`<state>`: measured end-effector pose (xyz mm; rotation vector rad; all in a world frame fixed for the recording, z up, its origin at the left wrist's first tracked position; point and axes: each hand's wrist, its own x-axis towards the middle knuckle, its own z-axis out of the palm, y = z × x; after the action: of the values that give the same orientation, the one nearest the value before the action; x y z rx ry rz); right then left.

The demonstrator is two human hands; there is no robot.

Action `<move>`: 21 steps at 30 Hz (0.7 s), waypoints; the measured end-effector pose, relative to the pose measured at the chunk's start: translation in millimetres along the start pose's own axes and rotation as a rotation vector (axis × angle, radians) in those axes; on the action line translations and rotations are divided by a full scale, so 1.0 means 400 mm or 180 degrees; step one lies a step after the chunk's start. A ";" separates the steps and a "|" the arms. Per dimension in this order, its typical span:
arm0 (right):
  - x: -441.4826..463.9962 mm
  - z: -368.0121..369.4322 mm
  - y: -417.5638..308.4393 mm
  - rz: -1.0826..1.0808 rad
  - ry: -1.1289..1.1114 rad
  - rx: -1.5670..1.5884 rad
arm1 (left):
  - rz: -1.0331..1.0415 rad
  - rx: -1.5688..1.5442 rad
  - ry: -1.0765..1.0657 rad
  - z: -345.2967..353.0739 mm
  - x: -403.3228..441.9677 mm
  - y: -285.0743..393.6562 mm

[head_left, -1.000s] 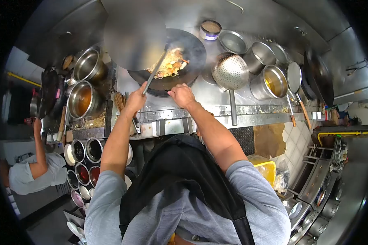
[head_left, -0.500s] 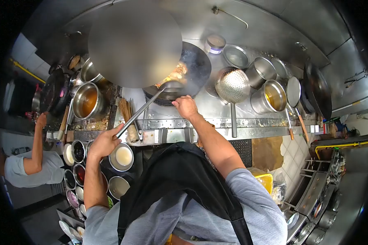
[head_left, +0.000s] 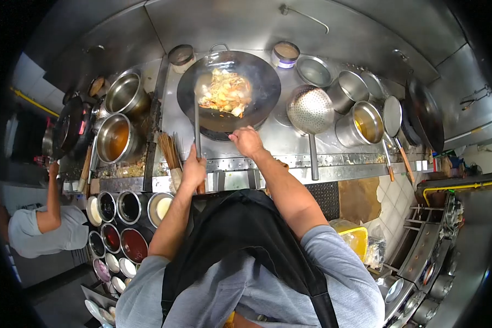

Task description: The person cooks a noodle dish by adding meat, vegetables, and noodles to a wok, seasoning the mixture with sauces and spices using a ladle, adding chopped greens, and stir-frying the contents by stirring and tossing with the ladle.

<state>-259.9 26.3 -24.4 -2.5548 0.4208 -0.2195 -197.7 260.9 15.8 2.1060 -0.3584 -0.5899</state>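
The left grip is wrapped around the handle of a ladle; the right grip is curled at the near rim of a wok, its own fingers hiding whether it pinches anything there. A steel desk carries the wok, which lies ahead of both grips, with the right one nearer its rim. The ladle's long axis runs almost straight away from the left grip, across the wok's left side; its bowl is blurred beside the food.

That food, a loose pale heap with orange bits, lies in the middle of the wok. Well to the right, a steel pot holds yellow liquid; to the left, a soup pot holds brownish-orange liquid. In front of the desk at the left stand smaller containers: a sauce tub of dark red and a white-filled tub near the left forearm.
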 end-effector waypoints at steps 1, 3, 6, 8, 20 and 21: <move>-0.002 -0.002 -0.003 0.0017 0.0009 0.0004 | -0.0102 -0.0297 -0.0173 -0.002 -0.034 0.026; -0.002 -0.007 -0.001 0.0031 0.0024 0.0012 | -0.0151 -0.0341 -0.0326 -0.035 -0.046 0.052; -0.003 -0.004 0.001 -0.0015 0.0015 0.0034 | 0.0239 0.0149 -0.0104 -0.040 0.055 -0.005; 0.003 0.005 0.008 -0.0075 0.0023 0.0036 | 0.0690 0.0836 0.0266 -0.034 0.166 -0.014; 0.006 -0.015 -0.018 0.0182 -0.0266 -0.0055 | 0.1526 0.2955 -0.0612 -0.262 0.150 0.102; 0.002 -0.017 -0.020 0.0166 -0.0197 -0.0109 | 0.1648 0.3052 -0.0525 -0.290 0.112 0.118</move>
<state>-258.9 29.2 -14.2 -2.5730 0.4708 -0.1148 -99.7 293.9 99.1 2.6762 -1.4580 -0.2873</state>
